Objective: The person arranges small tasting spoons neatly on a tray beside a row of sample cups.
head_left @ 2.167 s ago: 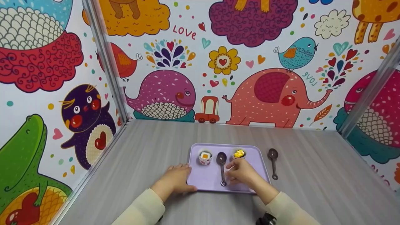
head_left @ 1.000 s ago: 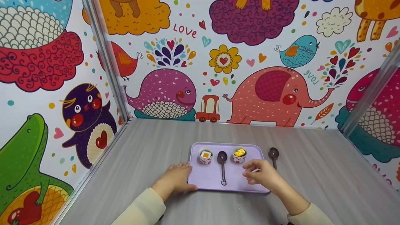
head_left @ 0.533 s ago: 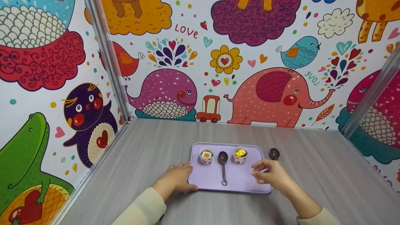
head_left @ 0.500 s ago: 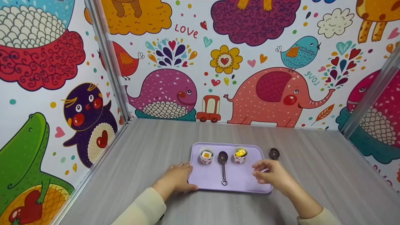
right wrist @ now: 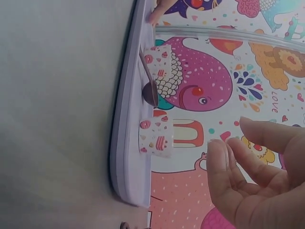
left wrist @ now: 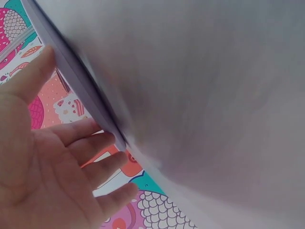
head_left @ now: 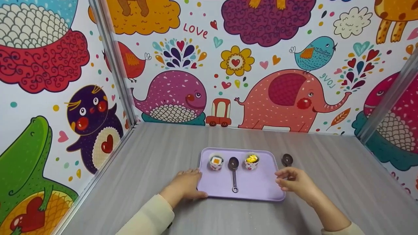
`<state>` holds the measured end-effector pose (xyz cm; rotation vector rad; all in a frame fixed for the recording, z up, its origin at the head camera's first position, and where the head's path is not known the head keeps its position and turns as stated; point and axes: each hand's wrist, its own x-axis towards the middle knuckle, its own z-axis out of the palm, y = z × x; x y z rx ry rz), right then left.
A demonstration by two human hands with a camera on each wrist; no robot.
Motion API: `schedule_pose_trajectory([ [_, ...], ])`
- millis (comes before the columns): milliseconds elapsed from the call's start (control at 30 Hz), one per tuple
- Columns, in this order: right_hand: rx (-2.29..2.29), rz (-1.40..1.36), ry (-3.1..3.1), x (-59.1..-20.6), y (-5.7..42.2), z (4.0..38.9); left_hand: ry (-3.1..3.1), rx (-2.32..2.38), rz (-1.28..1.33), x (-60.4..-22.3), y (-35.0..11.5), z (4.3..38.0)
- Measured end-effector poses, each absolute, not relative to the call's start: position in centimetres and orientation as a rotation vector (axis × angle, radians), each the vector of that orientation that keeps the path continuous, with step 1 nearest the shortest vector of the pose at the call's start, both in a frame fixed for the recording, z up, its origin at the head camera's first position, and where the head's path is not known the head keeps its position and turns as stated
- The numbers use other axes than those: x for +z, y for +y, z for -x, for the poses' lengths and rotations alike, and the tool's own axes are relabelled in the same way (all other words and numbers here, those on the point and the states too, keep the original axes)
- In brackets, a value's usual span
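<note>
A lilac tray (head_left: 254, 187) lies on the table. My left hand (head_left: 184, 184) touches its left front corner, fingers extended along the side and thumb at the front edge. Over the tray's right edge hovers my right hand (head_left: 296, 181), fingers loosely bent and nothing between them, as the right wrist view also shows. Beyond it lies a dark brown measuring spoon (head_left: 287, 159), its handle mostly hidden by that hand. A matching spoon (head_left: 233, 163) lies on the tray between two patterned paper cups: the left cup (head_left: 216, 167) has white and orange pieces, the right cup (head_left: 250, 165) yellow ones.
The grey wood-grain table (head_left: 163, 143) is bounded by a printed back wall (head_left: 209, 75) and side walls with cartoon animals. Metal posts (head_left: 112, 62) stand at the corners.
My right hand has moved right, from beside the spoon on the tray to the tray's right edge, now covering the outer spoon's handle. My left hand stays at the corner.
</note>
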<state>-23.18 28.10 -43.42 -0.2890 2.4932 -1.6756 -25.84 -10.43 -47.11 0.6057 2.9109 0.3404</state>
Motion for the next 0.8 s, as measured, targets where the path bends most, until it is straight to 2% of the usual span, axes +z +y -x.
schedule_pose_trajectory([
  [800,-1.628,0.116,2.642,-44.6,31.3,25.1,2.905,0.338,-0.587,-46.4,-10.3,25.5],
])
